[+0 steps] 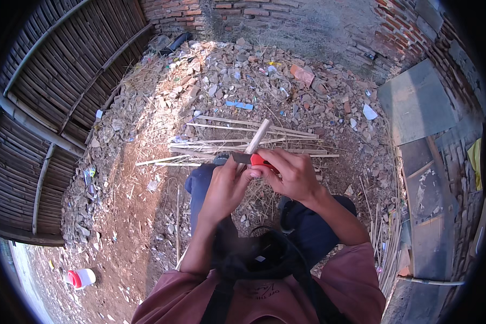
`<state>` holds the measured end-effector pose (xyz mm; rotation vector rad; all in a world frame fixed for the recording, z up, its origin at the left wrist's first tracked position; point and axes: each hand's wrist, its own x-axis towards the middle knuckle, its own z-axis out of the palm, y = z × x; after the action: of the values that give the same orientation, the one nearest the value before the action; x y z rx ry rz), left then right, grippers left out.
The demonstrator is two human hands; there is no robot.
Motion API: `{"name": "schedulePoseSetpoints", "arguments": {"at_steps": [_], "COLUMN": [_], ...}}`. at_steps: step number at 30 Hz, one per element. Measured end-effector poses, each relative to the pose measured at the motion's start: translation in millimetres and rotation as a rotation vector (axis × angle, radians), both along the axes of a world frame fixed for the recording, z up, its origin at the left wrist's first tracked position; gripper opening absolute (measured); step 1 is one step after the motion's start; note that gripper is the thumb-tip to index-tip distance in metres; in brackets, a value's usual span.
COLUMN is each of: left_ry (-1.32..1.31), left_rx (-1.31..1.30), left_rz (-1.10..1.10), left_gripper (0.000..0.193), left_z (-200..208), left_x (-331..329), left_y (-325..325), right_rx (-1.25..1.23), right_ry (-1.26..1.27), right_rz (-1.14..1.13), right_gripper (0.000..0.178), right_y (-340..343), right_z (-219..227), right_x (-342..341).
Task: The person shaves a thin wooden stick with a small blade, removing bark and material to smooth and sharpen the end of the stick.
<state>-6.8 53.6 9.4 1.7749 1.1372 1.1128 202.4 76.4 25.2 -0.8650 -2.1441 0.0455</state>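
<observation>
In front of my chest, my left hand [225, 188] is closed round the lower part of a pale wooden stick [260, 135], which tilts up and away to the right. My right hand [291, 171] grips the red handle of a knife [260, 160]. Its dark blade lies across the stick, pointing left, close to my left thumb. My right thumb is near the left fingers, and the stick's lower end is hidden by my hands. Just beyond, several thin pale strips [200, 147] of split wood or bamboo lie loosely piled on the ground.
Rubble and broken brick [243, 75] spread toward the brick wall [264, 21]. A slatted bamboo wall [54, 81] stands left; flat boards [418, 100] lean at right. A red-and-white container [81, 278] lies lower left. My bent knees flank my arms.
</observation>
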Motion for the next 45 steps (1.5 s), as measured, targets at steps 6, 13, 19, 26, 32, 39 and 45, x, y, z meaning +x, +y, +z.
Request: {"name": "schedulePoseSetpoints", "arguments": {"at_steps": [6,13,19,26,32,39,45], "left_ry": [0.020,0.015,0.034,0.080,-0.056,-0.181,-0.130], "left_rx": [0.092,0.069,0.003,-0.163,-0.129,-0.156,-0.160], "left_rz": [0.091,0.143,0.206,0.235,0.065,-0.067,-0.197], "left_gripper": [0.024,0.024,0.023,0.032,0.036,0.037,0.031], "left_z": [-0.8,0.0,4.1,4.1,-8.9,-3.6,-12.3], "left_x": [9.4,15.1,23.6,17.5,6.1,-1.3,-9.6], "left_y": [-2.0,-1.5,-2.0,-12.5,0.4,5.3,9.2], "right_rx": [0.044,0.062,0.047,0.051,-0.020,-0.014,-0.056], "right_ry": [-0.035,-0.046,-0.020,0.258,0.296,0.073,-0.051], "right_rz": [-0.071,-0.142,-0.207,-0.425,-0.174,0.040,0.062], "right_gripper": [0.035,0.034,0.033,0.027,0.028,0.028,0.036], "right_y": [-2.4,-6.4,-5.5,33.5,14.4,8.7,5.8], "right_z": [2.4,4.7,0.2,33.0,21.2,-8.7,-14.0], "right_x": [-1.3,-3.5,-0.9,48.3,29.9,9.6,0.8]}}
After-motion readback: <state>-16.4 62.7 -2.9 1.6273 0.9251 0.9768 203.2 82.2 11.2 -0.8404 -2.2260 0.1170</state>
